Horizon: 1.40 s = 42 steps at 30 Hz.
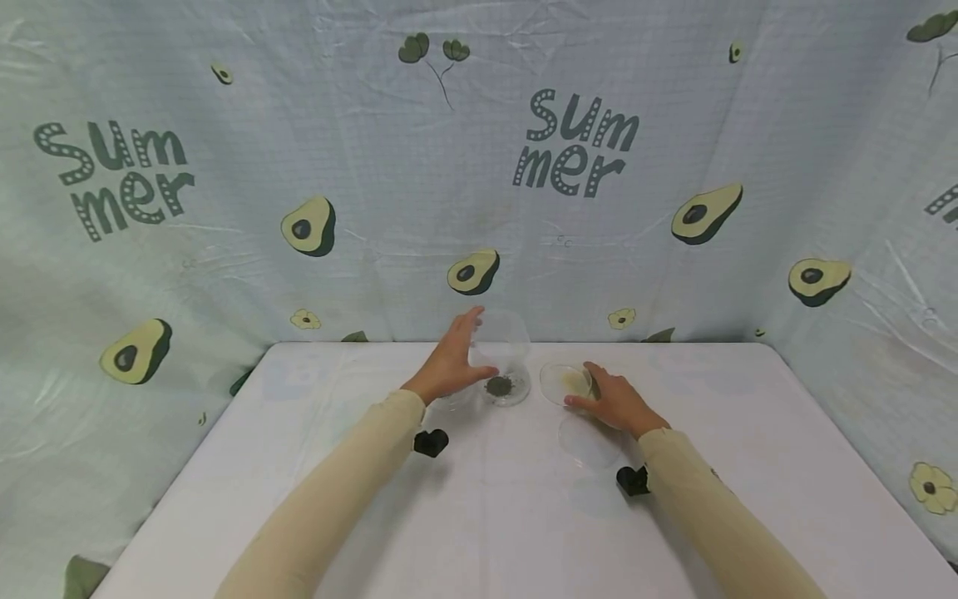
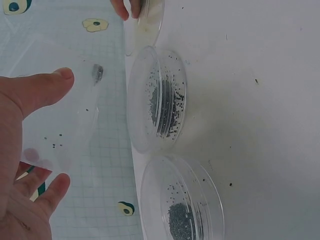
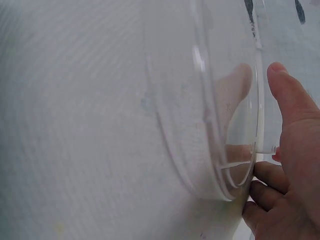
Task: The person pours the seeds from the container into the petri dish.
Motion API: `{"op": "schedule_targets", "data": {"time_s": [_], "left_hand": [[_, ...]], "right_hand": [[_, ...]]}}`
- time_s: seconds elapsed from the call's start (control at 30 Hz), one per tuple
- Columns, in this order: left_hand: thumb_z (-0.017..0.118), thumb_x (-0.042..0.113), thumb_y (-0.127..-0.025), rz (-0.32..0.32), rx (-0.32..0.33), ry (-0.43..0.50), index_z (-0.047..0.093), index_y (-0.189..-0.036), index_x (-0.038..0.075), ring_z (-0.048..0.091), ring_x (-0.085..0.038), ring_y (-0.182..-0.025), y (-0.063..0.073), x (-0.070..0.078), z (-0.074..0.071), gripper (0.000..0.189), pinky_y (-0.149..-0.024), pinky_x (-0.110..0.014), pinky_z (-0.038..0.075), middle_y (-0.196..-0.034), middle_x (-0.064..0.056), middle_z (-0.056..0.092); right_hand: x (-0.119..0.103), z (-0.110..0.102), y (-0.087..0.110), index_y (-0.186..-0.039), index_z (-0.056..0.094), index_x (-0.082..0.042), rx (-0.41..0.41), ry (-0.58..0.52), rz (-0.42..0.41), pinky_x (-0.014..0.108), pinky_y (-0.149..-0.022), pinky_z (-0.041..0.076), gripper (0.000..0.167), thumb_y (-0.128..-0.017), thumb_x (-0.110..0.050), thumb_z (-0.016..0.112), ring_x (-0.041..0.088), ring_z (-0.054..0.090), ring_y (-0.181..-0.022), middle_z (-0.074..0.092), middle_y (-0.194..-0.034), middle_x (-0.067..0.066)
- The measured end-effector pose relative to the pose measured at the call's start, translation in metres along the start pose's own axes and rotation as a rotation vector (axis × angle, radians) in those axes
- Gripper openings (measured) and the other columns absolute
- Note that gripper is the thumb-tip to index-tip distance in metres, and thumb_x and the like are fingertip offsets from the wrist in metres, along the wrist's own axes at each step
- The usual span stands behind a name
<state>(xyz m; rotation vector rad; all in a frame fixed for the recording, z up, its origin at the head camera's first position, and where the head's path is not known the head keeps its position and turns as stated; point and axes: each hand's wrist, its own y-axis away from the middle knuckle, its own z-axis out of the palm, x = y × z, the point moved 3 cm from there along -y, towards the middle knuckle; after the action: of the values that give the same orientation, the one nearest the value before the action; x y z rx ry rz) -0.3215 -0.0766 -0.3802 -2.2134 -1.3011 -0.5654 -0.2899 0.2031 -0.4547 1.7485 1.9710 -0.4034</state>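
My left hand (image 1: pixel 452 362) holds a clear, thin plastic piece (image 2: pixel 75 122) between thumb and fingers, raised above the table. It looks like a dish or lid and shows several dark specks; its exact kind is hard to tell. Under it stands a clear petri dish (image 1: pixel 516 398) of dark grains. Another petri dish (image 2: pixel 212 185) with dark grains is mostly covered by my left hand in the head view. My right hand (image 1: pixel 617 403) grips the side of a petri dish (image 1: pixel 552 385) with pale yellowish contents, thumb on the near side.
A clear dish or lid (image 1: pixel 587 443) lies nearer me, by my right wrist. Black wrist cameras (image 1: pixel 431 443) hang below both sleeves. Dark specks are scattered on the white table (image 1: pixel 509 516). A printed curtain (image 1: pixel 389 166) rises behind the far edge and at the sides.
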Motion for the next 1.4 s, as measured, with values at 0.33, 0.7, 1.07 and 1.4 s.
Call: {"op": "schedule_targets", "data": {"time_s": [0.33, 0.7, 1.07, 1.4], "left_hand": [[0.082, 0.024, -0.077, -0.023, 0.006, -0.026, 0.016, -0.153, 0.014, 0.041, -0.028, -0.139, -0.005, 0.006, 0.005, 0.101, -0.114, -0.045, 0.037, -0.153, -0.009, 0.033], [0.08, 0.021, -0.08, 0.009, -0.01, -0.089, 0.018, -0.152, 0.014, 0.036, -0.024, -0.142, -0.01, 0.014, 0.009, 0.095, -0.117, -0.04, 0.032, -0.156, -0.007, 0.029], [0.078, 0.015, -0.081, 0.098, 0.02, -0.12, 0.022, -0.152, 0.017, 0.035, -0.025, -0.141, -0.015, 0.019, 0.017, 0.091, -0.115, -0.041, 0.035, -0.154, -0.007, 0.031], [0.077, 0.011, -0.08, 0.117, 0.028, -0.152, 0.025, -0.151, 0.022, 0.036, -0.023, -0.141, -0.019, 0.024, 0.023, 0.089, -0.114, -0.042, 0.038, -0.152, -0.005, 0.032]], "right_hand": [[-0.003, 0.002, 0.001, -0.15, 0.027, -0.002, 0.012, 0.011, -0.003, 0.059, -0.112, 0.031, 0.088, -0.088, -0.053, 0.062, 0.046, 0.033, -0.139, 0.035, -0.151, 0.027], [-0.001, 0.002, -0.002, -0.149, 0.03, -0.002, 0.033, 0.031, -0.015, 0.06, -0.111, 0.032, 0.089, -0.087, -0.057, 0.062, 0.047, 0.035, -0.138, 0.037, -0.149, 0.03], [-0.004, 0.0, -0.001, -0.15, 0.03, -0.003, 0.024, 0.034, 0.012, 0.06, -0.111, 0.031, 0.088, -0.088, -0.055, 0.062, 0.047, 0.034, -0.138, 0.036, -0.149, 0.029], [-0.004, 0.002, 0.0, -0.151, 0.029, -0.004, 0.018, 0.024, 0.02, 0.06, -0.111, 0.031, 0.089, -0.087, -0.055, 0.064, 0.047, 0.033, -0.138, 0.035, -0.15, 0.029]]}}
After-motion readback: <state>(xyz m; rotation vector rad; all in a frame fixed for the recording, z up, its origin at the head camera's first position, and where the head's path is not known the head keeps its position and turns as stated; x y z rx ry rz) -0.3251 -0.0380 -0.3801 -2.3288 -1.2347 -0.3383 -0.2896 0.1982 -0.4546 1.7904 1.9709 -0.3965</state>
